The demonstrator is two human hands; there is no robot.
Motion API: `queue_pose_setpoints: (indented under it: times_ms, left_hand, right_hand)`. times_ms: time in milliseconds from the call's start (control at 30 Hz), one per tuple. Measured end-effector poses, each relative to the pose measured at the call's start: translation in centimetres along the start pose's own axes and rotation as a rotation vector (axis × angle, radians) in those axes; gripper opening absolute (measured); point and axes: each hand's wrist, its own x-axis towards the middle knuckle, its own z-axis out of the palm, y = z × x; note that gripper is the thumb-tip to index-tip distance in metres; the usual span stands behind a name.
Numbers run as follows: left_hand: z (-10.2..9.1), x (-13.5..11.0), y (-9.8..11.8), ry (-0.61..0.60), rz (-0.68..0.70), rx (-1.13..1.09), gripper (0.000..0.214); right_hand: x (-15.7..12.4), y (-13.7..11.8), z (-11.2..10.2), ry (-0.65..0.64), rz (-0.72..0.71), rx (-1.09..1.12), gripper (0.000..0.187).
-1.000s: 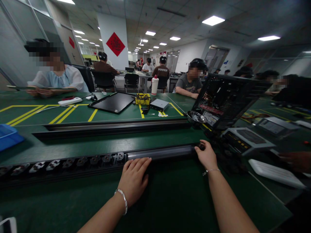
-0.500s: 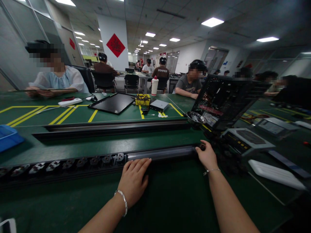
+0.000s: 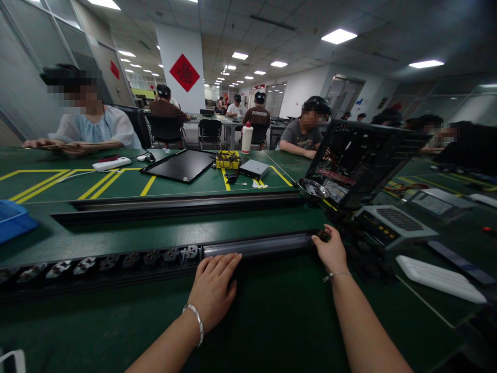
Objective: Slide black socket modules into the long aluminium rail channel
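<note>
A long black power strip point(image 3: 155, 259) lies across the green table point(image 3: 272, 316), with several sockets on its left part and a plain dark bar on its right. My left hand point(image 3: 215, 286) rests flat on the strip's middle, fingers stretched forward and together. My right hand point(image 3: 331, 249) grips the strip's right end, fingers curled over it.
A second long black rail point(image 3: 182, 203) lies farther back. An open black computer case point(image 3: 359, 160) stands at right, with a grey device point(image 3: 392, 224) and a white flat piece point(image 3: 438, 278) near it. A blue bin point(image 3: 13, 217) sits at left. Other people sit at the tables behind.
My hands have barely moved. A co-worker's hand seen at the far right one second ago has left the view.
</note>
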Motion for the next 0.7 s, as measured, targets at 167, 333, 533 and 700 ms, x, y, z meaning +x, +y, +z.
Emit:
queue_pose_setpoints:
  times_ms: [167, 333, 533, 700]
  left_hand:
    - [0.01, 0.0, -0.01, 0.013, 0.013, 0.013, 0.053]
    - [0.14, -0.01, -0.11, 0.011, 0.012, 0.012, 0.054]
    - [0.12, -0.01, -0.09, -0.001, 0.001, 0.015, 0.055]
    - [0.12, -0.04, -0.02, -0.003, 0.003, 0.009, 0.055]
  right_hand:
    - [-0.2, -0.48, -0.28, 0.023, -0.006, -0.015, 0.056]
    - [-0.23, -0.54, -0.32, 0.034, -0.005, -0.027, 0.054]
    - [-0.04, -0.69, -0.65, 0.036, 0.041, -0.081, 0.051]
    - [0.21, -0.53, -0.9, 0.045, 0.053, -0.108, 0.045]
